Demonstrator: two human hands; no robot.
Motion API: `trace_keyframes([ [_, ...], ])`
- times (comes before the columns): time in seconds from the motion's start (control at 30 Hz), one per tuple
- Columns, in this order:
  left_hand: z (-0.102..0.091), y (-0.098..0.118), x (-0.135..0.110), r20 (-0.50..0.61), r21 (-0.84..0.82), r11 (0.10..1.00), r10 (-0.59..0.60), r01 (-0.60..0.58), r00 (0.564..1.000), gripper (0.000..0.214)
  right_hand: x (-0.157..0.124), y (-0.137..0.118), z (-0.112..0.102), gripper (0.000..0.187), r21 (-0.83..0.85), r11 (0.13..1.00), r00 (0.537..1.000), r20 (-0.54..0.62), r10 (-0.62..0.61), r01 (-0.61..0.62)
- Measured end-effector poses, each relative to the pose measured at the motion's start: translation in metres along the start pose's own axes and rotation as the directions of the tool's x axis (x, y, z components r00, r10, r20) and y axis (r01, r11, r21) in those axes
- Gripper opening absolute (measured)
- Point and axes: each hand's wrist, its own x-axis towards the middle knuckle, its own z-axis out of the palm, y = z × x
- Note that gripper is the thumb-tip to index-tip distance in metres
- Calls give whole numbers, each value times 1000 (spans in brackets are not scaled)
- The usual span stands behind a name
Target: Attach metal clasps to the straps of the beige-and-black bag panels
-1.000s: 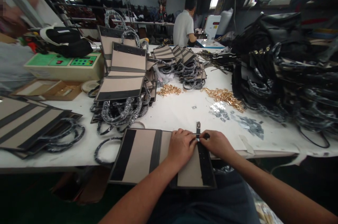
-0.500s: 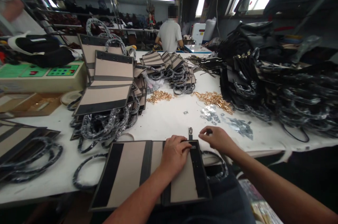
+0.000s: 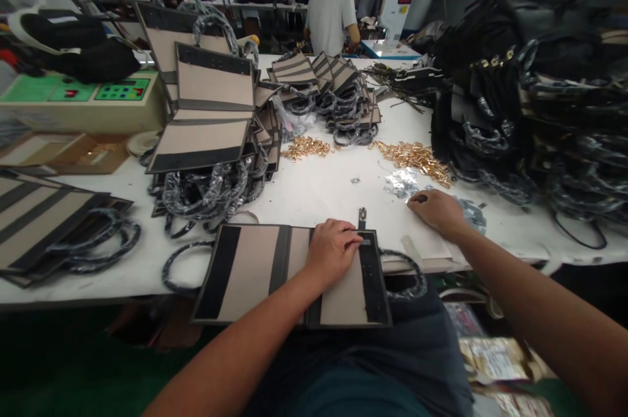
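Note:
My left hand [image 3: 334, 248] lies over the right part of an opened beige and black bag panel [image 3: 250, 273], fingers stretched across it. Its fingertips touch a small metal plate [image 3: 366, 242] on the black strip. A short strap with a metal fitting [image 3: 362, 215] sticks out past the panel's far edge. My right hand [image 3: 439, 213] is low over the table beside a heap of thin silvery plates [image 3: 401, 181]. Its fingers are closed around something small and dark that I cannot make out. Plastic-wrapped handles [image 3: 409, 279] loop from both ends of the panel.
Gold-coloured metal pieces [image 3: 417, 162] lie in a heap beyond the plates, with a second heap [image 3: 308, 148] to the left. Stacked bag panels [image 3: 210, 90] rise at the left. Black bags [image 3: 485, 122] crowd the right. A person [image 3: 331, 14] stands at the back.
My right hand has moved away from the strap, rightward to the silvery plates. My left hand stays on the panel. The camera view has tilted down.

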Motion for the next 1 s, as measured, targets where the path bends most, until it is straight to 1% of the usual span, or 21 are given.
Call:
trace_keyframes([
  [0.07, 0, 1, 0, 0, 5, 1000, -3, 3, 1000, 12, -1, -2, -8, 22, 55, 998, 1000, 13, -10, 9],
  [0.13, 1, 1, -1, -4, 8, 1000, -5, 5, 1000, 13, -13, -9, -18, 22, 123, 992, 998, 52, -25, 18],
  [0.17, 2, 1, -1, -8, 10, 1000, -6, 6, 1000, 13, -23, -15, -23, 24, 184, 983, 996, 82, -41, 25],
  [0.23, 3, 0, -1, -8, 17, 1000, -5, 5, 1000, 13, -54, -30, -31, 32, 348, 937, 983, 153, -99, 40],
  [0.27, 4, 0, -1, -4, 22, 1000, -3, 3, 1000, 13, -72, -38, -34, 37, 436, 898, 970, 193, -145, 48],
  [0.3, 4, 0, -1, -1, 26, 1000, -1, 1, 1000, 13, -90, -47, -34, 38, 490, 870, 953, 238, -187, 48],
  [0.37, 4, 0, -2, 4, 27, 1000, 0, 0, 1000, 13, -124, -62, -30, 31, 535, 844, 903, 348, -252, 29],
  [0.43, 4, 0, -2, -1, 20, 1000, -1, 1, 1000, 12, -147, -74, -20, 24, 566, 824, 861, 421, -286, -3],
  [0.47, 4, 0, -2, -5, 18, 1000, 1, -1, 1000, 12, -154, -78, -14, 22, 577, 817, 851, 436, -292, -15],
  [0.53, 4, 1, -3, -8, 18, 1000, 6, -6, 1000, 12, -158, -82, -4, 20, 571, 821, 849, 445, -284, -25],
  [0.6, 3, 1, -3, -8, 22, 1000, 3, -3, 1000, 12, -157, -82, 4, 20, 541, 840, 857, 450, -252, -37],
  [0.67, 3, 1, -3, -3, 23, 1000, -1, 1, 1000, 13, -154, -80, 10, 22, 539, 839, 859, 460, -225, -69],
  [0.77, 3, 1, -3, 4, 22, 1000, 3, -3, 1000, 14, -153, -77, 17, 23, 574, 807, 844, 495, -208, -138],
  [0.83, 2, 1, -4, 12, 22, 1000, 0, 0, 1000, 14, -152, -76, 21, 21, 574, 803, 832, 517, -204, -160],
  [0.93, 2, 1, -4, 23, 19, 1000, -7, 7, 1000, 15, -151, -76, 24, 19, 543, 827, 827, 525, -199, -146],
  [1.0, 1, 1, -4, 26, 13, 1000, -4, 4, 1000, 15, -151, -78, 23, 18, 497, 862, 836, 513, -196, -102],
])
